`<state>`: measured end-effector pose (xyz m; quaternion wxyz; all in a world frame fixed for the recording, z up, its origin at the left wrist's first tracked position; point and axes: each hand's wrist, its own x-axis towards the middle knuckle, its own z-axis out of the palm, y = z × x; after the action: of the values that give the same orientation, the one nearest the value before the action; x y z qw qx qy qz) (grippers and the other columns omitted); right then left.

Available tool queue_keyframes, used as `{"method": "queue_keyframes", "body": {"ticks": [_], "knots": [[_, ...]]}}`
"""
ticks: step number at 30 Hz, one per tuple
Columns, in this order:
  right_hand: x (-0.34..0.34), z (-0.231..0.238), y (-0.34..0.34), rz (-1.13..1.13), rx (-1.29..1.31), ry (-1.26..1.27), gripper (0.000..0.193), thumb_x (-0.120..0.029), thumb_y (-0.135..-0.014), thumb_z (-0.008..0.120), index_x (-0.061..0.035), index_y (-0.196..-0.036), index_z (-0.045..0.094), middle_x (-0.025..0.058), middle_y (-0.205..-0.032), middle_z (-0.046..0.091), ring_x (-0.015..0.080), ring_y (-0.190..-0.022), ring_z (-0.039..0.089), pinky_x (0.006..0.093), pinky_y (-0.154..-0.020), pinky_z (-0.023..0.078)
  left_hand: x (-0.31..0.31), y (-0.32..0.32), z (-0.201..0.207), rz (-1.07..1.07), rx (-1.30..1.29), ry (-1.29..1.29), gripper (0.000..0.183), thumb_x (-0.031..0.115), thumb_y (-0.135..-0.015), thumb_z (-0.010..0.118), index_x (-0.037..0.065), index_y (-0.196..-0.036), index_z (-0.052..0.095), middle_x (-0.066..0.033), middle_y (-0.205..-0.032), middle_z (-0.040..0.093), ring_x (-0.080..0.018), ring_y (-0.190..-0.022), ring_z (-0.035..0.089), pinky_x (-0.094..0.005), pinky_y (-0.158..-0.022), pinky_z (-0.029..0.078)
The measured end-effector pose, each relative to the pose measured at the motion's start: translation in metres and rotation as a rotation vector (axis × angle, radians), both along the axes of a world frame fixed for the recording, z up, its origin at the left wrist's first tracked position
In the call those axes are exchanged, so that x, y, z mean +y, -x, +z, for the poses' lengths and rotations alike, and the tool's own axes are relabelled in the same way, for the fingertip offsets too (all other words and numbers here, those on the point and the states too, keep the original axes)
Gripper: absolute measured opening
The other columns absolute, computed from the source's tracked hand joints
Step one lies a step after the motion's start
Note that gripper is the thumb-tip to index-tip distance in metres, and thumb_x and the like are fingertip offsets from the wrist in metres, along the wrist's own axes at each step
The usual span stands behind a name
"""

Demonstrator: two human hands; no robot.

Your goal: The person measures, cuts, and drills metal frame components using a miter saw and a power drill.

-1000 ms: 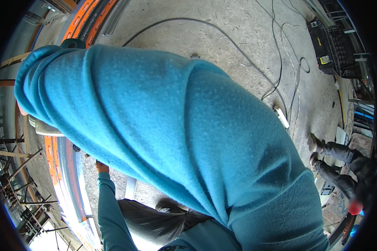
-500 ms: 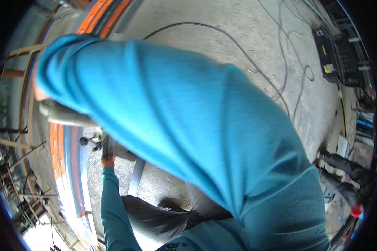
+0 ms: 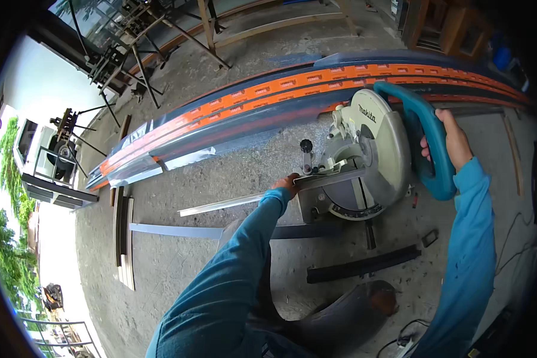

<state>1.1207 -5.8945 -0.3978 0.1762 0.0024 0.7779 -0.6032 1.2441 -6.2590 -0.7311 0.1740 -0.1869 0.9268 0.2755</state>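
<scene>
Grey concrete floor [image 3: 173, 265] spreads around us, with long orange-banded profiles [image 3: 250, 92] lying across the far side and a black bar [image 3: 364, 264] on the near right. Right of centre sits a miter saw [image 3: 379, 128], its teal handle [image 3: 445, 170] wrapped in the closed grip of our right hand [image 3: 453, 140]. Our left hand [image 3: 288, 184], its grip narrow, holds a thin metal strip [image 3: 221, 204] that stretches left from the saw.

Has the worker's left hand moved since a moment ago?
No, not noticeably: judged against the black knob on the saw, the left hand stays close by, at the metal strip. The camera's view has swung round.
</scene>
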Motion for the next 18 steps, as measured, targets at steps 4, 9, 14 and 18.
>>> {"method": "queue_keyframes", "body": {"ticks": [4,9,14,18], "knots": [[0.013,-0.005,-0.006,-0.084,-0.022,-0.038,0.056,-0.054,-0.088,0.041,-0.0015,-0.098,0.057,0.0094,-0.068,0.057,0.0160,-0.054,0.055,0.0300,-0.049,0.045,0.011,0.005,0.000,-0.028,-0.033,-0.002,0.044,0.037,-0.084,0.060,0.028,-0.126,0.052,-0.0140,-0.114,0.062,-0.0359,-0.108,0.058,-0.0455,-0.091,0.047],[0.003,-0.007,-0.024,-0.114,0.058,-0.085,0.054,-0.054,-0.089,0.041,-0.0031,-0.103,0.055,0.0073,-0.065,0.053,0.0138,-0.052,0.053,0.0282,-0.046,0.043,0.007,0.001,-0.001,-0.011,-0.045,0.007,0.041,0.037,-0.085,0.058,0.028,-0.124,0.053,-0.0145,-0.115,0.062,-0.0353,-0.109,0.058,-0.0456,-0.092,0.046],[0.017,-0.036,-0.054,-0.036,0.267,-0.199,0.031,-0.027,-0.083,0.065,-0.0017,-0.098,0.056,0.0032,-0.066,0.053,0.0099,-0.053,0.053,0.0259,-0.048,0.045,0.013,0.001,0.000,-0.019,-0.015,-0.014,0.040,0.036,-0.085,0.057,0.028,-0.123,0.054,-0.0147,-0.113,0.063,-0.0361,-0.107,0.058,-0.0464,-0.090,0.047],[0.054,-0.092,-0.075,-0.115,0.323,-0.168,0.028,-0.024,-0.081,0.068,-0.0001,-0.091,0.058,0.0037,-0.066,0.055,0.0118,-0.053,0.055,0.0266,-0.049,0.047,0.031,0.015,-0.005,-0.008,-0.022,-0.037,0.041,0.041,-0.083,0.058,0.030,-0.122,0.055,-0.0148,-0.110,0.064,-0.0372,-0.104,0.059,-0.0467,-0.087,0.048]]}}
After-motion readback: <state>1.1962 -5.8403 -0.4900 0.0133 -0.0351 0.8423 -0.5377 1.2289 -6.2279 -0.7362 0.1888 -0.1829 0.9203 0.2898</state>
